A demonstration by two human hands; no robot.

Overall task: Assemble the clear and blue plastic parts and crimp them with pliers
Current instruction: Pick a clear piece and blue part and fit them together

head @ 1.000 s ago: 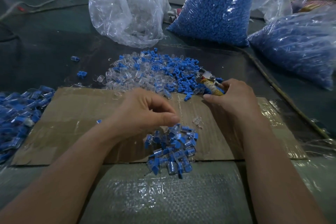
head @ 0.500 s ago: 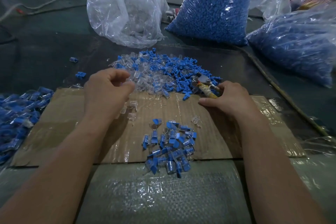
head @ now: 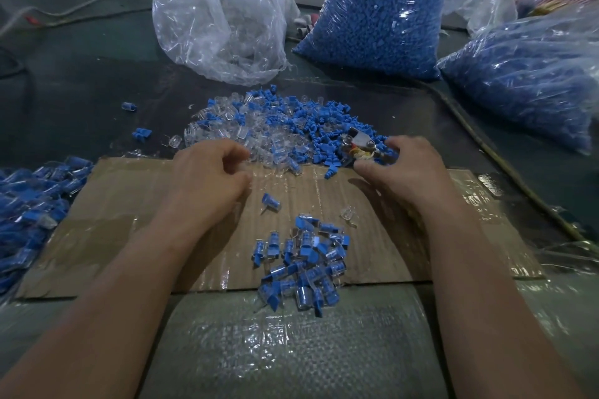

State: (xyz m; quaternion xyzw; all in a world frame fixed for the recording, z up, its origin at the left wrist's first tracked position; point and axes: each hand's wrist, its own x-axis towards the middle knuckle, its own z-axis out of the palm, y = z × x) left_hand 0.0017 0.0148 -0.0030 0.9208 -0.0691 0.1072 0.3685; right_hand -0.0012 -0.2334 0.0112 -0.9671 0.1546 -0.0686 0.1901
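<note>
A mixed heap of loose clear and blue plastic parts lies at the far edge of a cardboard sheet. My left hand sits at the heap's near edge with its fingers curled; a clear part seems pinched at the fingertips, though it is blurred. My right hand grips the pliers, whose jaws poke out over the blue parts. A pile of assembled pieces lies at the cardboard's near edge. One assembled piece and one clear part lie apart between the hands.
A bag of clear parts and two bags of blue parts stand behind the heap. More assembled pieces are heaped at the left edge. A few stray parts lie on the dark table. A cord runs along the right.
My left hand went from above the assembled pile up to the loose heap and now has pulled slightly back toward the middle. One assembled piece now lies alone on the cardboard. My right hand barely moved.
</note>
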